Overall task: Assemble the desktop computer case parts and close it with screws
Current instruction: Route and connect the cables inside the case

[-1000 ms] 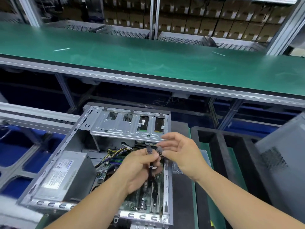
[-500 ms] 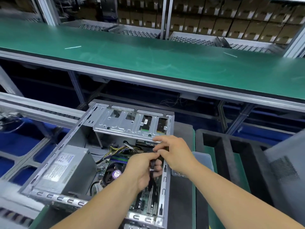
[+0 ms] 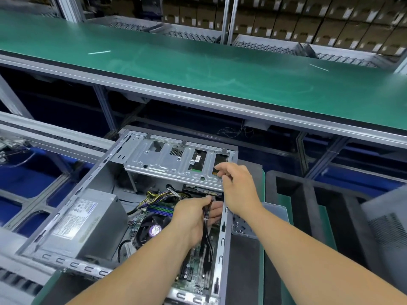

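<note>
An open grey computer case (image 3: 66, 208) lies on its side in front of me, showing the motherboard (image 3: 198, 274), a fan (image 3: 152, 230) and a power supply (image 3: 83, 221). A metal drive cage (image 3: 171, 166) spans its far end. My left hand (image 3: 191, 219) is inside the case, shut on a bundle of black cables (image 3: 207, 216) just below the cage. My right hand (image 3: 237, 186) rests on the cage's right front corner, fingers curled at its edge. The grey side panel (image 3: 387, 227) leans at the far right.
A clear plastic tray (image 3: 273, 216) with small screws sits right of the case. Black foam packing (image 3: 308, 208) lies beyond it. A green conveyor table (image 3: 220, 69) runs across the back, with stacked cartons behind. Blue bins (image 3: 24, 179) sit to the left.
My right hand has let go of the cable and moved up to the drive cage's right corner. My left hand still holds the cables, a little lower in the case.
</note>
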